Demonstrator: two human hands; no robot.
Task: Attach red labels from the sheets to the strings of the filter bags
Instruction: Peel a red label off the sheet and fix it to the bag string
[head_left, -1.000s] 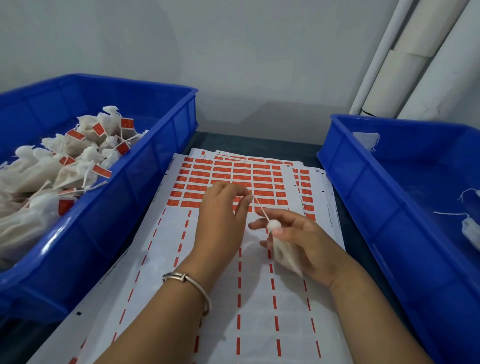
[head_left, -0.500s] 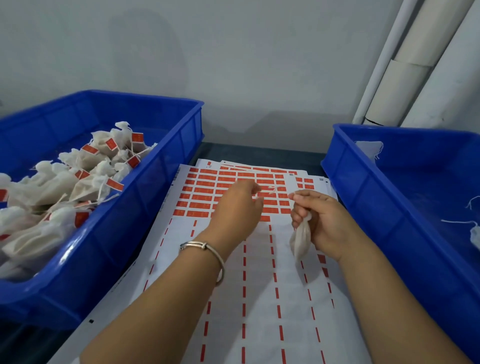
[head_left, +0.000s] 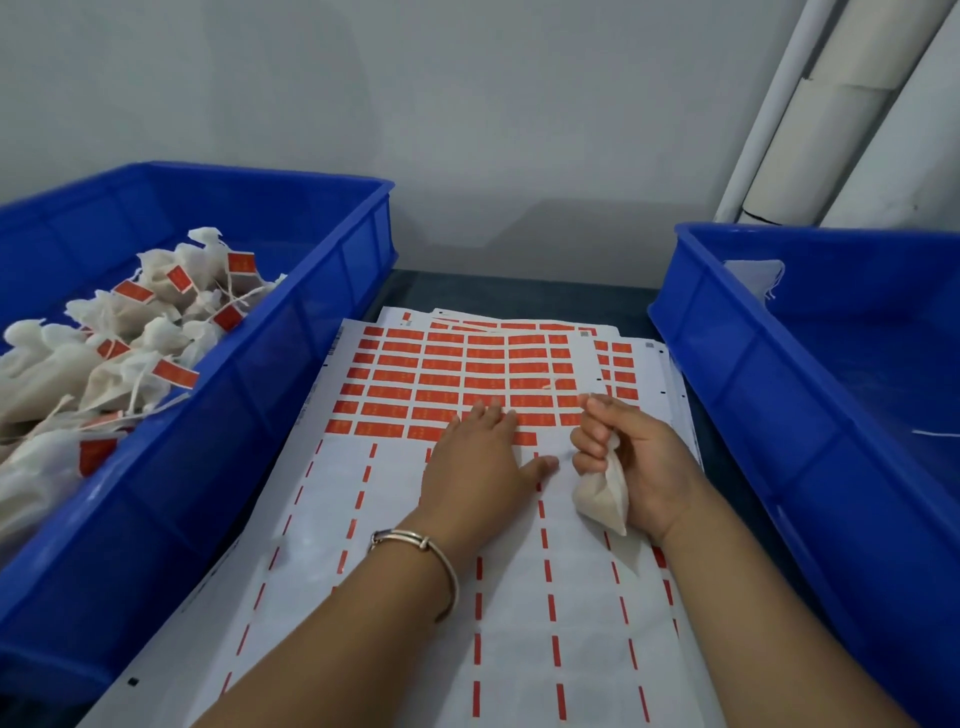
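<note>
A stack of label sheets (head_left: 395, 499) lies between two bins, with rows of red labels (head_left: 441, 379) on its far half and bare backing nearer me. My left hand (head_left: 480, 462) rests flat on the sheet, its straight fingertips on the lowest rows of red labels. My right hand (head_left: 636, 460) grips the neck of a small white filter bag (head_left: 602, 493), which hangs down onto the sheet. I cannot make out the bag's string.
A blue bin (head_left: 322, 332) on the left holds several white filter bags with red labels on their strings. A blue bin (head_left: 737, 395) on the right holds a few white bags and loose strings. White pipes stand at the back right against the wall.
My left hand went from pinching near the bag's string to lying flat on the label rows. My right hand turned over, so the bag now hangs from its fist.
</note>
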